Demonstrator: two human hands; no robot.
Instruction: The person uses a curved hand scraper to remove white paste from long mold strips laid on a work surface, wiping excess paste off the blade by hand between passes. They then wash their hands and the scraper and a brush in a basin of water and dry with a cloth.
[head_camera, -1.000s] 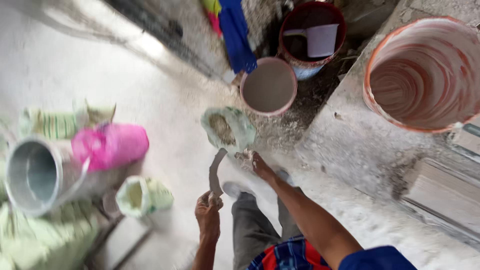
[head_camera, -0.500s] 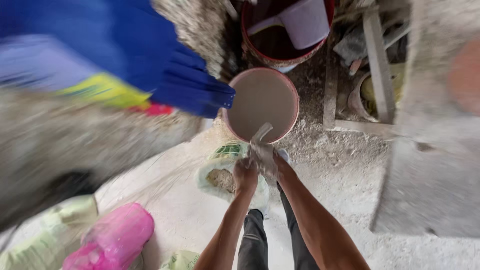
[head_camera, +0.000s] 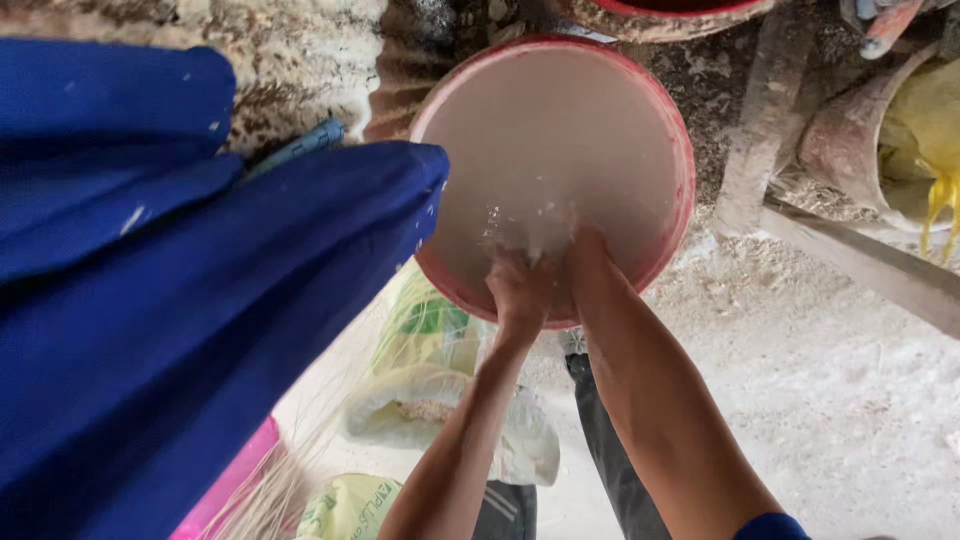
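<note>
View from above, head camera. Centre of the frame: a round red bucket (head_camera: 560, 170), its inside coated pale and filled with milky white liquid, stands on the dusty concrete floor (head_camera: 830, 380). Both forearms reach up from the lower edge into it. The left hand (head_camera: 520, 290) lies just inside the near rim, fingers curled down into the liquid; the right hand (head_camera: 590, 265) sits touching it on the right, wrist over the rim, fingertips under the surface. Whether either hand is pinching something below the surface cannot be told; small splashes (head_camera: 520, 220) mark the liquid just above them.

Step in hand, by judgement: rinsing or rubbing the hands, or something held in them, in the bucket. The next move would call for lifting the hands straight up clear of the rim without tipping the bucket.

Packages: a pale green woven sack (head_camera: 430, 330) with a green printed panel lies just below the bucket's near rim, its mouth rolled open over grey powder (head_camera: 425, 410); a second green sack (head_camera: 350, 505) with dark print sits at the lower edge; a pink bag (head_camera: 235, 480) shows at lower left. Blue cloth (head_camera: 170, 300) fills the left of the frame. Upper right: a second bucket (head_camera: 880, 140) holding yellow material, behind a wooden plank (head_camera: 860, 265).
</note>
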